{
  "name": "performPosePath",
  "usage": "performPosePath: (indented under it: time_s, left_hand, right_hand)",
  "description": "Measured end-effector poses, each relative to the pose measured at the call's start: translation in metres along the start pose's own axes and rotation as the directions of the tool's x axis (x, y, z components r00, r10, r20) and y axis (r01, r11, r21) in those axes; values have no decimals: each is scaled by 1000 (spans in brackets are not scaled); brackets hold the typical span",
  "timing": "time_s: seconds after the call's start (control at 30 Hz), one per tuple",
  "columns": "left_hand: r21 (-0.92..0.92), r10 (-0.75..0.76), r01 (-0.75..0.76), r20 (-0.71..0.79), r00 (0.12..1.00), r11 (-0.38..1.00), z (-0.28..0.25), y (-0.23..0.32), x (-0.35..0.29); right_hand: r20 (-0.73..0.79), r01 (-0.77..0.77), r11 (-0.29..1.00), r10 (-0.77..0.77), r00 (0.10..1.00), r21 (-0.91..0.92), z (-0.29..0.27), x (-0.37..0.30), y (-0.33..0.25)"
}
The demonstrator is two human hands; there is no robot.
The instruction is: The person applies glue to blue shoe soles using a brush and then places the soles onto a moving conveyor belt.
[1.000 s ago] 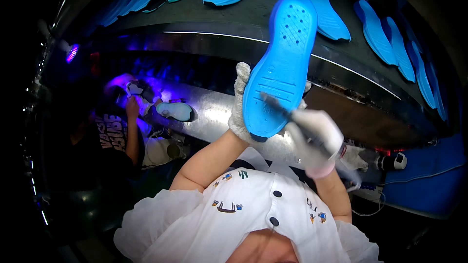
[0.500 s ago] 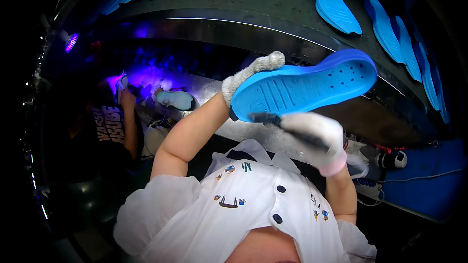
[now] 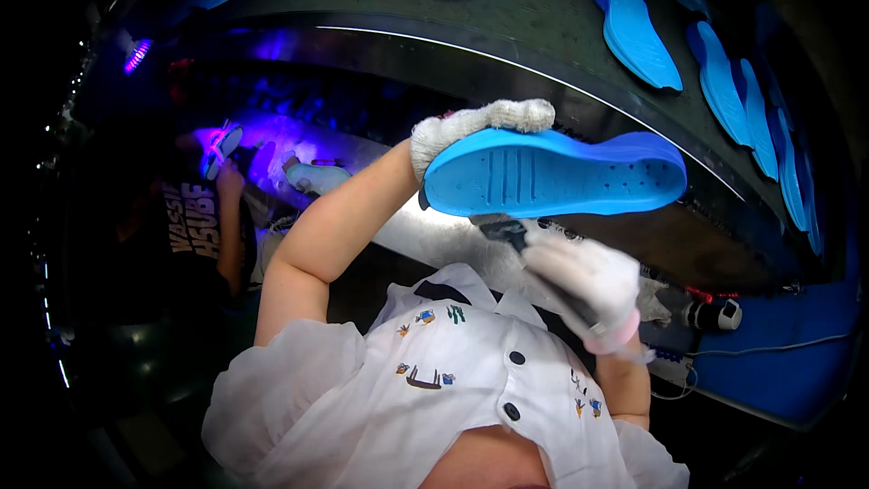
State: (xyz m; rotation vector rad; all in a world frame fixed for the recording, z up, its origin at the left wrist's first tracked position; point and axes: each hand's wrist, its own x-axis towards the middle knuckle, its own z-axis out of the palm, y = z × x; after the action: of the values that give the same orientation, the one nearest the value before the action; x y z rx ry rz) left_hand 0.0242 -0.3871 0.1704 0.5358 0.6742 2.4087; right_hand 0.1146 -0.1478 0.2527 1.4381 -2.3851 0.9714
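My left hand (image 3: pixel 475 127), in a pale knitted glove, grips a blue shoe sole (image 3: pixel 557 172) by its far edge near the left end. The sole is held up off the bench, its ribbed and dotted inner face turned toward me. My right hand (image 3: pixel 588 279), gloved in white with a pink cuff, is closed round a dark-handled brush (image 3: pixel 501 230) and slightly blurred. The brush's dark head is at the sole's near edge, left of the middle; whether it touches cannot be made out.
Beyond the sole runs a dark conveyor belt (image 3: pixel 543 23) carrying several blue soles (image 3: pixel 638 32). At left, a co-worker's hand (image 3: pixel 230 179) is by another sole under purple light. A pale sole (image 3: pixel 312 177) lies on the bench (image 3: pixel 398 235). A white cable (image 3: pixel 769 349) crosses a blue surface (image 3: pixel 797 380) at right.
The sole has tilted, its right end lower and its near edge raised. The brush has shifted slightly right and down, from over the sole's near side to its edge.
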Motion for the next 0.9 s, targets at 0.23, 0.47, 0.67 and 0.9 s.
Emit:
performPosePath:
  time_s: [0.23, 0.47, 0.67, 0.9]
  left_hand:
    - [305, -69, 157, -280, 958, 939, 33, 32, -8]
    - [330, 99, 40, -393, 914, 943, 35, 34, -14]
    - [252, 85, 126, -686, 723, 959, 70, 49, -10]
    - [-958, -180, 191, 153, 972, 215, 3, 41, -8]
  right_hand:
    - [77, 11, 974, 7, 997, -225, -6, -1, 1]
    - [-4, 52, 968, -54, 999, -246, -6, 4, 12]
    - [-26, -36, 969, 30, 999, -245, -17, 14, 18]
    - [-137, -10, 1000, 13, 991, 20, -29, 10, 23]
